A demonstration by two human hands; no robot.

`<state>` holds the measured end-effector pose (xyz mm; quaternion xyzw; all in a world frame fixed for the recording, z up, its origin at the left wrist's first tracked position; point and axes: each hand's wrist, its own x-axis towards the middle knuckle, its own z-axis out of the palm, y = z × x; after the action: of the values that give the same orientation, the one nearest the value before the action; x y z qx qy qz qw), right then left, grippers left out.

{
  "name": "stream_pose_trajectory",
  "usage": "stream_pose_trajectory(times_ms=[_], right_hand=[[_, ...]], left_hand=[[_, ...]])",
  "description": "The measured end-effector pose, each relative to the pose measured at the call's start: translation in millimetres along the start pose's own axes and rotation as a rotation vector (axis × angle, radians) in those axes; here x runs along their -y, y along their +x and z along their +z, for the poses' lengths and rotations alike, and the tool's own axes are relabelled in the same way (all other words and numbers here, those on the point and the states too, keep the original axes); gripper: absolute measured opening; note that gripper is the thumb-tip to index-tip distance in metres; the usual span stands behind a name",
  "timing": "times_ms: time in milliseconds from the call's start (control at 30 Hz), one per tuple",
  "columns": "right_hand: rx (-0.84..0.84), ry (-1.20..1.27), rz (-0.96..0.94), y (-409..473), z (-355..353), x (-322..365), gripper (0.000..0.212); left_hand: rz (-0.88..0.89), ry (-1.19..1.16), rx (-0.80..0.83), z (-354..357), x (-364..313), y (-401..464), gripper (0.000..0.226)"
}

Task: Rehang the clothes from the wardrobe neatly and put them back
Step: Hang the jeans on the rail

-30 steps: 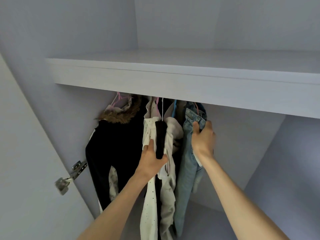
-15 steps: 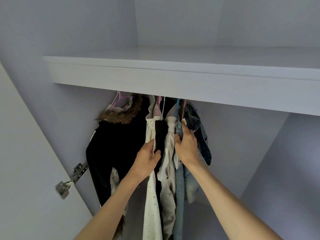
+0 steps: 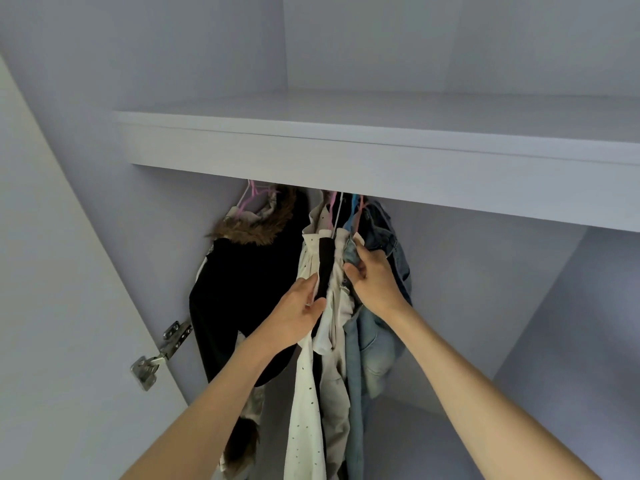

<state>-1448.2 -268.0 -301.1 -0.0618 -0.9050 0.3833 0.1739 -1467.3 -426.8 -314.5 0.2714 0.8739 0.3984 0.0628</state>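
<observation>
Several garments hang bunched under the wardrobe shelf point(image 3: 346, 161). On the left hangs a black coat point(image 3: 242, 292) with a brown fur collar on a pink hanger point(image 3: 254, 195). Beside it are a white dotted garment point(image 3: 306, 393), a narrow black strip point(image 3: 325, 268) and a cream garment point(image 3: 337, 386). Denim pieces point(image 3: 375, 344) hang on the right. My left hand point(image 3: 298, 317) pinches the black strip and the white cloth. My right hand point(image 3: 374, 278) grips the denim's upper edge next to the cream garment. The rail is hidden behind the shelf.
The open wardrobe door point(image 3: 52, 306) stands at the left with a metal hinge point(image 3: 159, 351). The wardrobe's right side wall point(image 3: 571, 341) and back wall point(image 3: 485, 289) enclose free hanging room to the right of the denim.
My right hand has slid the denim leftward against the other garments. My left hand has stayed on the black strip. The view has shifted slightly.
</observation>
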Motion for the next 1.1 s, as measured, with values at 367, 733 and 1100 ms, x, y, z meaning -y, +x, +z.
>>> stream_pose_trajectory(times_ms=[367,733,1100], right_hand=[[-0.006,-0.369,-0.261,-102.9,27.1,6.8,0.055],[0.379,-0.423,-0.534,-224.5,139.9,-6.6,0.057],[0.818,-0.283,-0.869,-391.9,200.8,49.1,0.061]], left_hand=[[0.286,0.616,-0.253,-3.5,42.5,-84.3,0.065],[-0.307,0.702,-0.292,47.4,117.1,-299.4,0.055],[-0.945,0.569,-0.518,115.7,73.8,-533.3,0.054]])
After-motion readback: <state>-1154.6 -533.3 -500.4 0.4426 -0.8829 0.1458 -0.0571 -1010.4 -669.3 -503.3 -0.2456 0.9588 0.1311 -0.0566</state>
